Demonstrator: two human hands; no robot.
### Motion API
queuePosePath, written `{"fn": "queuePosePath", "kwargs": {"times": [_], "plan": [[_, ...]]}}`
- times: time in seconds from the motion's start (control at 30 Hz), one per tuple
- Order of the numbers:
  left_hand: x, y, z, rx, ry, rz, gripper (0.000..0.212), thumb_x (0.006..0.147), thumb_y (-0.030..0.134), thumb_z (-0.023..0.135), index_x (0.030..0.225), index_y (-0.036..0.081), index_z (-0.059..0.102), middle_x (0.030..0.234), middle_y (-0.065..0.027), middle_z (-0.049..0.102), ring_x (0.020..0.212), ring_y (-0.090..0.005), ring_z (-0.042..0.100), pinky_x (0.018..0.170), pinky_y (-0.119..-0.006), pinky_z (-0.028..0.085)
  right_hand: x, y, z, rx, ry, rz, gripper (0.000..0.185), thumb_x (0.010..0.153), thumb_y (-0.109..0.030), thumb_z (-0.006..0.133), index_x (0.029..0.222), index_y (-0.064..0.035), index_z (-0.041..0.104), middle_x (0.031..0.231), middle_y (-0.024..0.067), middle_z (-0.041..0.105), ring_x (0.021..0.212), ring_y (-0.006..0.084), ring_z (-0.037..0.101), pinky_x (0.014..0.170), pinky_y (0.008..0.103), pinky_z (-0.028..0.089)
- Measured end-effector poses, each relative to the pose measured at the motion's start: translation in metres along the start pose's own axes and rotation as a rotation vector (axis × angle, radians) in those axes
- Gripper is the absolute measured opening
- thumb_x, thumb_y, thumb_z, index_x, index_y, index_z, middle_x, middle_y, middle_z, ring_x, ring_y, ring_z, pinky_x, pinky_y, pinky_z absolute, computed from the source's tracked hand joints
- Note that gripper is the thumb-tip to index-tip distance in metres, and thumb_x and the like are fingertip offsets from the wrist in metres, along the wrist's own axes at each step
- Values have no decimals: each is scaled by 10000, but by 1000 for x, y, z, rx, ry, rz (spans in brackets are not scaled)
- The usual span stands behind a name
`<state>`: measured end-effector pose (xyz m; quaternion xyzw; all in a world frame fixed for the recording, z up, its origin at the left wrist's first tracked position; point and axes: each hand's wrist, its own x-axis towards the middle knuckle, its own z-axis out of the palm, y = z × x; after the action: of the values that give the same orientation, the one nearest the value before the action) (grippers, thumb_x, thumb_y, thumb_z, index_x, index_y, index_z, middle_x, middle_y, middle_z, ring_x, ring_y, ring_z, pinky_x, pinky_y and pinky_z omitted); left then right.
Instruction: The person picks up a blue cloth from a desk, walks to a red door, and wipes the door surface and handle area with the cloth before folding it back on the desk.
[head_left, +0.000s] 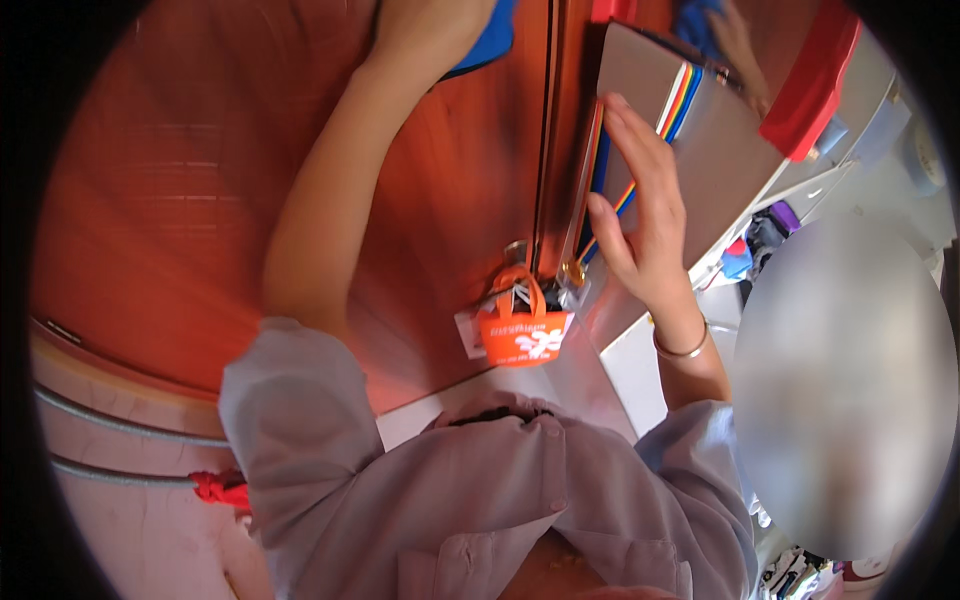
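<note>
At the top edge, my left hand lies over a blue cloth against a glossy reddish-brown wooden door. Its fingers are cut off by the frame. My right hand wears a bracelet at the wrist and holds nothing. Its fingers extend upward with the thumb apart, the fingertips at the left edge of a grey panel with rainbow stripes. Whether they touch it, I cannot tell. Below, between my forearms, a small orange tote bag hangs near the door's dark vertical seam.
A gold-coloured knob sits beside the bag. What looks like a reflected hand with blue cloth appears at upper right, near a red object. Grey cords and a knotted red cloth are at lower left. A blurred oval covers the right side.
</note>
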<state>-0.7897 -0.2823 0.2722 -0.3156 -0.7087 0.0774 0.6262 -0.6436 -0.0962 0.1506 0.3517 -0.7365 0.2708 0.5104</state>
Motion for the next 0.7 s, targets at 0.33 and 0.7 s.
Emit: {"fn": "queuePosePath", "kwargs": {"times": [0.33, 0.7], "plan": [[-251, 130, 51, -338, -569, 665, 489, 876, 210, 474, 1304, -25, 506, 1385, -121, 487, 1334, -241, 395, 1168, -406, 218, -143, 17, 79, 288, -155, 531, 540, 844, -56, 615, 1346, -12, 419, 1326, 204, 490, 1117, 368, 542, 925, 383, 470], [-243, 88, 11, -212, -774, 613, 337, 878, 217, 507, 1183, 114, 606, 1333, -26, 536, 1323, -170, 391, 1152, -373, 237, -137, 20, 169, 603, -20, 686, 489, 884, -37, 528, 1348, 39, 393, 1313, 237, 453, 1225, 365, 456, 1042, 403, 361]]}}
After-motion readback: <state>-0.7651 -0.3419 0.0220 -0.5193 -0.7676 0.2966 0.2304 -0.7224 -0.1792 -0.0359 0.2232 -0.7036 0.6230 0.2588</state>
